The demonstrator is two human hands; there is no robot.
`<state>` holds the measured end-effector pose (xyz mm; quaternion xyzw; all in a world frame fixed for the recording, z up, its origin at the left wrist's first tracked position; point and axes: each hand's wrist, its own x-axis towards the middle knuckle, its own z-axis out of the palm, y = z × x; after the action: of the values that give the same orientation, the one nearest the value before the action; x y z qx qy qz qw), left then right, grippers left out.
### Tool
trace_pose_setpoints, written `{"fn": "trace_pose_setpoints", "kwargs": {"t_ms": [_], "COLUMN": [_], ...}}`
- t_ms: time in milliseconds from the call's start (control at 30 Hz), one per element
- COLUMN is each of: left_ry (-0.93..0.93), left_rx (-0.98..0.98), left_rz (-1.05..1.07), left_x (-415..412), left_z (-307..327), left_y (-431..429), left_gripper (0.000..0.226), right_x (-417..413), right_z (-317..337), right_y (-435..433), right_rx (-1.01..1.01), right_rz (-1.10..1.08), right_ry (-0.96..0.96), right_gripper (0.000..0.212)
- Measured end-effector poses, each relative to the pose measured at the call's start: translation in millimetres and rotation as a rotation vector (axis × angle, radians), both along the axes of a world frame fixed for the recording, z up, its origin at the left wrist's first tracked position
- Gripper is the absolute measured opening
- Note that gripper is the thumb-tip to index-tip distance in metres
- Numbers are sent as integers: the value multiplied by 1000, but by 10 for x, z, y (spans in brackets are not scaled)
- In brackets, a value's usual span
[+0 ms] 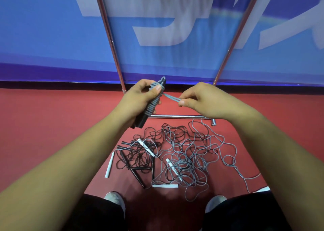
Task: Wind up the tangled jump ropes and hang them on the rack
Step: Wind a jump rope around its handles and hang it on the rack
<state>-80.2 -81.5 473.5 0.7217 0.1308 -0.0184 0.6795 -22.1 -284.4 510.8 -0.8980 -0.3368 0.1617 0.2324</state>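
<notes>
Handles [152, 102] wound, left hand [140, 97] grip, upper end tilted right-away.

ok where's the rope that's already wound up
In the head view the wound rope sits just left of centre, gripped in the left hand above the tangled pile, its loose end pinched by the right hand.

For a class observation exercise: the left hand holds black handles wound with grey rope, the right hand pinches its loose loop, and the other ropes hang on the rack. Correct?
No. The head view shows the other ropes lying tangled on the red floor, not on the rack. The left hand holds the wound handles, and the right hand pinches the loop.
</notes>
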Motion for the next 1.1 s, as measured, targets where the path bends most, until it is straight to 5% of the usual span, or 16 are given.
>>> {"fn": "trace_pose_setpoints", "kwargs": {"t_ms": [233,400,533,667,833,1100], "left_ry": [-112,-96,-123,-145,-172,-186], "left_rx": [922,1176,913,485,271,-56], "left_rz": [-139,-470,-695,-606,-518,-415], "left_x": [-33,-24,-87,-118,-174,-149], "left_z": [-98,-44,15,4,29,4], "left_y": [59,24,45,25,-56,-141], "left_gripper": [36,51,46,52,18,33], "right_x": [-95,-116,-128,-97,-86,-23], "right_z": [37,23,47,76,69,-13], "right_y": [95,111,104,98,71,49], "right_rx": [7,6,80,261,454,532], "right_rz": [90,114,88,-38,-144,-232], "right_ry": [-25,46,13,12,262,394], "right_gripper": [24,18,11,5,20,16]}}
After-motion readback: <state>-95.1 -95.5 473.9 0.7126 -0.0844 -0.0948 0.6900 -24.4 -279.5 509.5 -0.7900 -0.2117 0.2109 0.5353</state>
